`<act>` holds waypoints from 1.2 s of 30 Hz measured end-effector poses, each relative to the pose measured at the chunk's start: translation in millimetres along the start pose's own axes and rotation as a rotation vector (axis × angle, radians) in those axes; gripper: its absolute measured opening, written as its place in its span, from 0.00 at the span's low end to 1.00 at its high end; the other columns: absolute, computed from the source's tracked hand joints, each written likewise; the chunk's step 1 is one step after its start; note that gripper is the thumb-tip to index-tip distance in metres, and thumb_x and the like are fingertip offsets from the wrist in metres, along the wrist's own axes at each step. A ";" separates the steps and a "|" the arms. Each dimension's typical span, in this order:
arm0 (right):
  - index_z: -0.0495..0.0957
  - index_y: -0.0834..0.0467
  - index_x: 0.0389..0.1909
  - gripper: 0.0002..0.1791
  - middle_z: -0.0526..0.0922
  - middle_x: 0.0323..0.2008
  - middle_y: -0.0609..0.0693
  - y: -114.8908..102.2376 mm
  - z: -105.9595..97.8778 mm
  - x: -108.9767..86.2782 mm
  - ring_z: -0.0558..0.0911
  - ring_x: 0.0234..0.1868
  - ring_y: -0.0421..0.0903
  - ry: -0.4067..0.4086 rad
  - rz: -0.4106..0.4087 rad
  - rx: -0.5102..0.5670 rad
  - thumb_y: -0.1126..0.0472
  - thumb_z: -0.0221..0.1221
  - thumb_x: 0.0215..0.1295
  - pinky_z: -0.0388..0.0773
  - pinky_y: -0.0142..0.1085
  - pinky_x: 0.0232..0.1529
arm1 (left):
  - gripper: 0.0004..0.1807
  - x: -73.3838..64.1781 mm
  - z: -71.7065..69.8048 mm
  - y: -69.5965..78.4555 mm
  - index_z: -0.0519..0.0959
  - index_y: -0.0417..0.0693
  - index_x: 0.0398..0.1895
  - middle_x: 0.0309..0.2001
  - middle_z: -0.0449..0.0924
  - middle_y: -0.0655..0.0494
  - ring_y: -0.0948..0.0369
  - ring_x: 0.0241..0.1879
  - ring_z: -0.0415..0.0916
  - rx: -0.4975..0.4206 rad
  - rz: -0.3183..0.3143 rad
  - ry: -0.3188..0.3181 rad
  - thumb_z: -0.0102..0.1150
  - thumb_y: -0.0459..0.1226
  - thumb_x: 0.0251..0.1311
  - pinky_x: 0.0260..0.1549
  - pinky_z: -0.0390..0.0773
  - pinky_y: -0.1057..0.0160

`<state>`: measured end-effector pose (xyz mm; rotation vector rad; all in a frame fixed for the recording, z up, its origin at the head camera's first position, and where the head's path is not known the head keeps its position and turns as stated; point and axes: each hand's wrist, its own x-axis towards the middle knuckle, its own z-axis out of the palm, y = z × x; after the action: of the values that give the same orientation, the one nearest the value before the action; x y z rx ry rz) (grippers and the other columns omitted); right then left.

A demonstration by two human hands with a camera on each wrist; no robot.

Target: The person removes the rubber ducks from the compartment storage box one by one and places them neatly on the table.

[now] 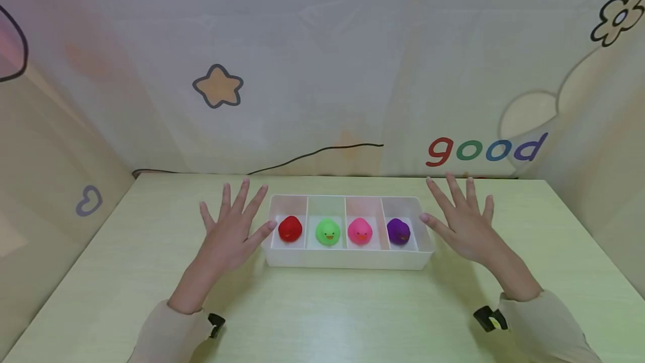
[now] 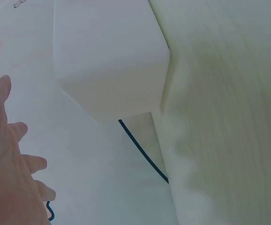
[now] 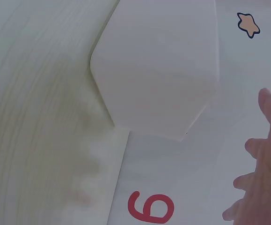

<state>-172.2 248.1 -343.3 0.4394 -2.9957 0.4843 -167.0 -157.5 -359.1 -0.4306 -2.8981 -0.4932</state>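
Observation:
A white tray [image 1: 347, 259] with compartments in a row stands on the table between my hands. From left to right it holds a red toy duck [image 1: 290, 229], a green one [image 1: 328, 232], a pink one [image 1: 360, 231] and a purple toy duck [image 1: 398, 231], one per compartment. My left hand [image 1: 230, 237] is spread at the tray's left end, its thumb tip overlapping the rim near the red duck in the head view. At the right end my right hand [image 1: 466, 228] is likewise spread, thumb toward the purple duck. Neither hand holds anything. Both wrist views show the tray's outer walls, hiding the ducks.
The pale wood-grain table [image 1: 347, 312] reaches back to a printed cloth backdrop [image 1: 322, 71] with a star and the word "good". Cloth side walls rise left and right of the table. Dark straps [image 1: 491, 319] show at both sleeve cuffs.

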 end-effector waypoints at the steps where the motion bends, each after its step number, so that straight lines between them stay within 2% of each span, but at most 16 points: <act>1: 0.36 0.48 0.71 0.39 0.30 0.70 0.63 -0.5 -0.4 -0.2 0.24 0.65 0.67 0.000 -0.001 0.014 0.38 0.39 0.66 0.19 0.69 0.52 | 0.38 -0.2 -0.1 0.5 0.46 0.59 0.71 0.72 0.36 0.44 0.41 0.68 0.24 -0.022 0.003 0.002 0.39 0.61 0.61 0.52 0.24 0.28; 9: 0.35 0.50 0.71 0.38 0.28 0.70 0.62 -7.3 -3.2 -0.6 0.25 0.66 0.66 0.002 -0.024 0.218 0.43 0.40 0.68 0.19 0.68 0.54 | 0.37 -1.2 0.7 1.4 0.43 0.60 0.72 0.72 0.36 0.47 0.44 0.69 0.25 -0.260 0.018 -0.005 0.43 0.55 0.63 0.53 0.22 0.30; 15: 0.35 0.53 0.71 0.35 0.29 0.70 0.59 -8.5 0.6 0.2 0.26 0.67 0.63 0.049 -0.109 0.427 0.51 0.40 0.71 0.19 0.66 0.55 | 0.36 -2.3 0.8 0.2 0.41 0.61 0.72 0.72 0.37 0.51 0.46 0.70 0.28 -0.417 0.023 -0.003 0.42 0.52 0.65 0.55 0.28 0.29; 21: 0.36 0.53 0.71 0.33 0.32 0.71 0.55 -10.6 0.8 0.7 0.31 0.69 0.59 0.088 -0.155 0.643 0.57 0.39 0.72 0.30 0.69 0.57 | 0.33 -1.3 0.8 -1.5 0.41 0.56 0.72 0.72 0.40 0.52 0.47 0.70 0.34 -0.612 0.037 0.018 0.41 0.45 0.68 0.58 0.40 0.32; 25: 0.35 0.50 0.71 0.31 0.33 0.71 0.54 -12.5 0.5 0.9 0.34 0.69 0.61 0.072 -0.154 0.763 0.57 0.36 0.72 0.36 0.69 0.57 | 0.33 -1.3 0.6 -1.9 0.41 0.55 0.72 0.71 0.42 0.51 0.48 0.69 0.39 -0.733 0.035 0.026 0.40 0.42 0.68 0.59 0.48 0.36; 31: 0.35 0.50 0.71 0.31 0.37 0.71 0.58 -14.7 3.9 1.7 0.40 0.68 0.64 0.032 -0.121 0.834 0.56 0.35 0.73 0.43 0.66 0.59 | 0.33 -2.1 0.1 -1.4 0.43 0.56 0.72 0.70 0.47 0.47 0.44 0.67 0.47 -0.853 -0.019 0.034 0.44 0.43 0.67 0.58 0.57 0.39; 33: 0.35 0.50 0.71 0.30 0.39 0.71 0.60 -14.7 4.5 1.6 0.43 0.68 0.65 0.029 -0.125 0.844 0.55 0.34 0.73 0.49 0.53 0.65 | 0.34 -1.9 0.6 -1.3 0.44 0.56 0.71 0.69 0.49 0.46 0.44 0.66 0.50 -0.886 -0.042 0.034 0.46 0.43 0.66 0.56 0.61 0.42; 36: 0.36 0.51 0.72 0.29 0.43 0.70 0.62 -14.7 4.6 1.9 0.47 0.67 0.65 0.009 -0.131 0.883 0.55 0.33 0.73 0.55 0.36 0.65 | 0.35 -1.5 2.5 -2.2 0.46 0.56 0.71 0.68 0.51 0.45 0.44 0.65 0.53 -0.924 -0.080 0.030 0.48 0.42 0.65 0.55 0.64 0.43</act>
<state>-169.8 232.8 -343.1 0.6544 -2.5468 1.7654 -166.6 -159.0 -362.4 -0.3939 -2.4816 -1.8200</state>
